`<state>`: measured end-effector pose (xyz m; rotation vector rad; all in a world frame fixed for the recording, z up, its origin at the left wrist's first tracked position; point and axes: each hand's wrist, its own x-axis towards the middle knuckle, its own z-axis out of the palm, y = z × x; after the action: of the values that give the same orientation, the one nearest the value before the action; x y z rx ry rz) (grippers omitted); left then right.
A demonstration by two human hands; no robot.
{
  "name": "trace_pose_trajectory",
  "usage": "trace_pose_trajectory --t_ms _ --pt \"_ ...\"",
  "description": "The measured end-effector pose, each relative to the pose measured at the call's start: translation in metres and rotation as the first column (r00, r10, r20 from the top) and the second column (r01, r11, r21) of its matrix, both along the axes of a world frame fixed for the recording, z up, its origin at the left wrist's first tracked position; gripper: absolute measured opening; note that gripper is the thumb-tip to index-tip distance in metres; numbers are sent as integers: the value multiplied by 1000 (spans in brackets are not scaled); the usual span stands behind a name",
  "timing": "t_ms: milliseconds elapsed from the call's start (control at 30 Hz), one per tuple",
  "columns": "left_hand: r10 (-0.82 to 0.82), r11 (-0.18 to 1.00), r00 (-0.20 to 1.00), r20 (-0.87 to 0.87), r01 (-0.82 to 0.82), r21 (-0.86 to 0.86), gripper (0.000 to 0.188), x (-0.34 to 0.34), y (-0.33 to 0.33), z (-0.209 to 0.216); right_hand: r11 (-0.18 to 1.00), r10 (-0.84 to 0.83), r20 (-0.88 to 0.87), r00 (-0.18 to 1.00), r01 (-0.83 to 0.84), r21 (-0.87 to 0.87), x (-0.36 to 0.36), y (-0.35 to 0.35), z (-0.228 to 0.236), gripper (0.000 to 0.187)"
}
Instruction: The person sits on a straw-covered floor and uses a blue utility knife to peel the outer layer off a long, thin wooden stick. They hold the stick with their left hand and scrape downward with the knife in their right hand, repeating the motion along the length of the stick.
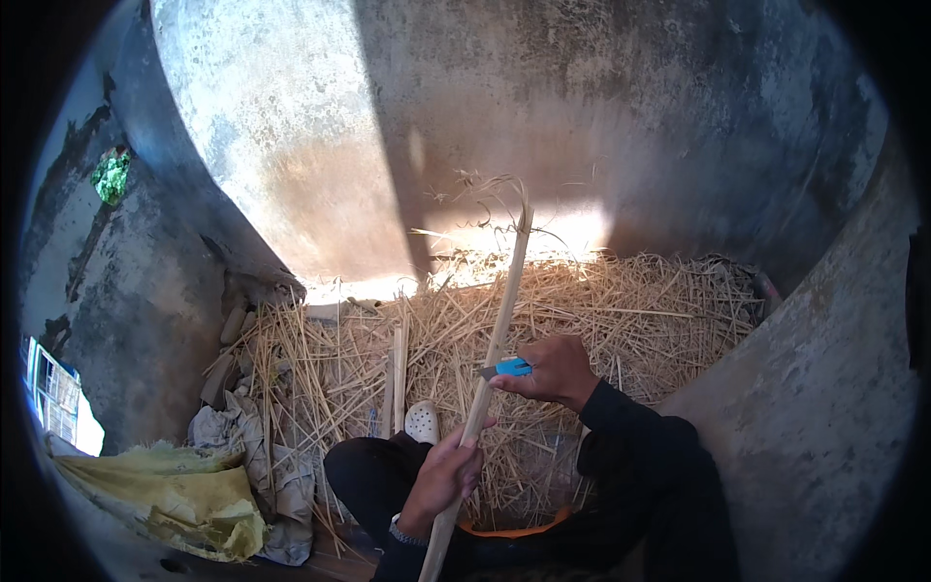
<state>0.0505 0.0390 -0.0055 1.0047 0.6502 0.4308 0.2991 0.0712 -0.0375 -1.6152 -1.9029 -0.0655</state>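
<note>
My left hand (449,477) is closed around the lower part of a long, pale wooden strip (505,308), which slants up and away from me. Thin curled shavings (502,189) cling to the strip's far end. In my right hand (560,372) is a blue-handled utility knife (512,367). Its blade lies against the strip, a little above my left hand. The lower end of the strip runs past my left wrist to the bottom of the view.
Straw and shavings (621,310) cover the floor ahead. Two narrow wood pieces (400,373) stand near my light shoe (421,423). At the left lie a torn yellow sheet (175,495) and grey cloth (228,432). Worn concrete walls (465,107) surround me.
</note>
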Motion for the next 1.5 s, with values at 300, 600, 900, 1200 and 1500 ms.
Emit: trace_pose_trajectory --t_ms 300,600,900,1200,1500 --pt "-42 997 998 -35 44 57 52 1 -7 -4 988 -79 104 991 64 139 43 27 -8 71" --pt "-76 996 995 -60 79 44 51 3 -19 1 960 -253 102 962 237 149 79 34 -4 74" --pt "-144 989 986 -80 141 -45 50 2 -40 -4 881 -458 39 888 447 155 131 41 -5 75" --pt "-46 993 997 54 52 -108 53 -3 -23 -9 920 -321 -106 941 283 -271 69 9 17 80" --pt "70 997 996 -49 -69 31 51 -6 -8 13 998 53 23 998 -53 -26 -6 -11 8 78"
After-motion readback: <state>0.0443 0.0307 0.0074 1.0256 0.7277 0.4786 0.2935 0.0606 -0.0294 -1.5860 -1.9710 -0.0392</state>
